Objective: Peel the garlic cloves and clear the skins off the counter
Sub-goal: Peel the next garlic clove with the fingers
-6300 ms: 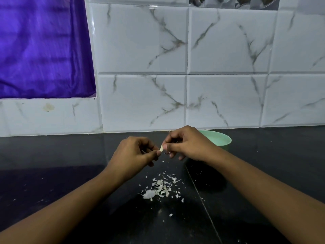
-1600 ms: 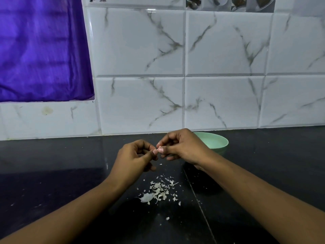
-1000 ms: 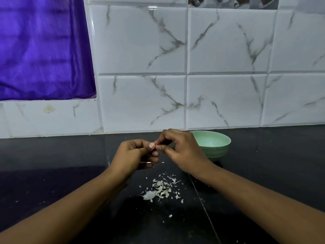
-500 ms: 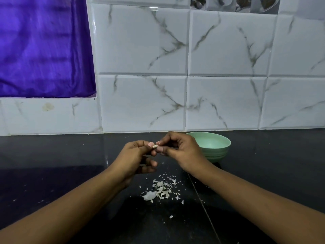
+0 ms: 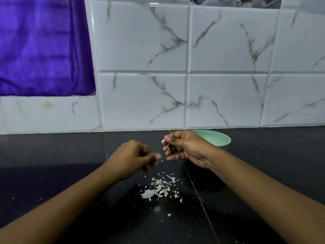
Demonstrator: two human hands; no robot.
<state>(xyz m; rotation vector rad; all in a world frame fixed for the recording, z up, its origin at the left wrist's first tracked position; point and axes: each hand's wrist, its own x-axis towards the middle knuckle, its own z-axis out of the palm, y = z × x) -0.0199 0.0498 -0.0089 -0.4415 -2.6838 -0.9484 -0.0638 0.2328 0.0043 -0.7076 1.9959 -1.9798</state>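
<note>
The small pale garlic clove sits pinched between the thumb and curled fingertips of my right hand, raised above the glossy black stone worktop toward its back edge, just in front of the mint-green round bowl that stands near the white marble-veined tiled wall. My worry is the grip. The clove is tiny and likely slick once bare, so a hard scrape with a nail could shoot it out of the pinch and onto the dark surface or off the near edge. A strip of skin seems to cling to it, and if I drop it into the bowl too soon, that skin goes in too. The papery white garlic skins lie in a loose heap mid-worktop, with stray flecks scattered toward the near edge. They are light, so a careless sweep of a forearm or a breath could spread them wider and make clearing harder. My left hand hangs lower, just to the left of the right one and apart from it, above the heap, knuckles up, fingers curled with the thumb pointing right. It is blurred, and I cannot tell whether it pinches a scrap of skin or nothing. Both forearms reach in from the near edge, converging over the heap, wrists off the surface.
</note>
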